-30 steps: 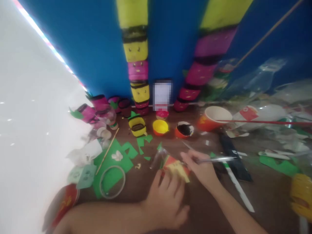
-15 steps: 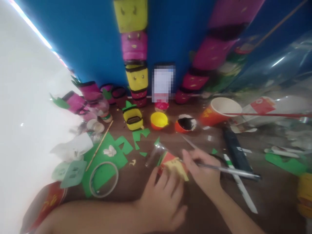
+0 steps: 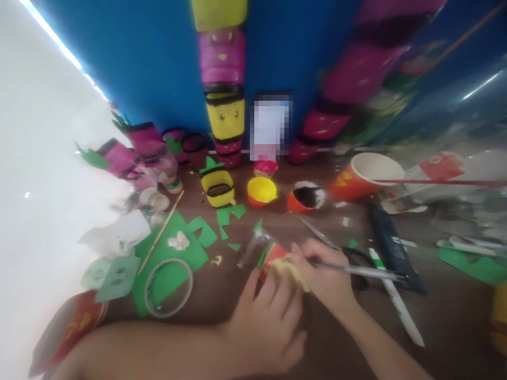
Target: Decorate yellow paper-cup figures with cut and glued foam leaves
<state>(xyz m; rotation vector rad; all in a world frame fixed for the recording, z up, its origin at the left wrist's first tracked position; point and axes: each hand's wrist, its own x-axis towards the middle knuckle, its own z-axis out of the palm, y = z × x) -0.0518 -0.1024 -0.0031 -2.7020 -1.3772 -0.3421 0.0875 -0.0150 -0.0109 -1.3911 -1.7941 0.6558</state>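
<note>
My left hand (image 3: 271, 311) holds a small piece of yellow paper (image 3: 283, 265) against the brown table, its fingers bent over the near edge. Red and green pieces show at the paper's left side, beside a crumpled clear plastic wrapper (image 3: 255, 245). In my right hand (image 3: 327, 269) is a slim silver pen (image 3: 372, 272), its dark end pointing right. The writing tip is at the paper's right side, and I cannot tell whether it touches. Scissors (image 3: 317, 230) lie just beyond my right hand, partly hidden by it.
Behind stand a yellow paint cup (image 3: 262, 191), a black paint cup (image 3: 304, 196) and a tall paper cup (image 3: 372, 174). Left are green sheets (image 3: 198, 256), a tape roll (image 3: 169, 287) and a wooden stick (image 3: 160, 232). A white marker (image 3: 400, 306) lies right. Painted cup stacks (image 3: 225, 116) stand behind.
The view has tilted down and shifted slightly. The pen in my right hand has swung, its rear end dropping and then lifting a little. My left hand stays on the yellow paper.
</note>
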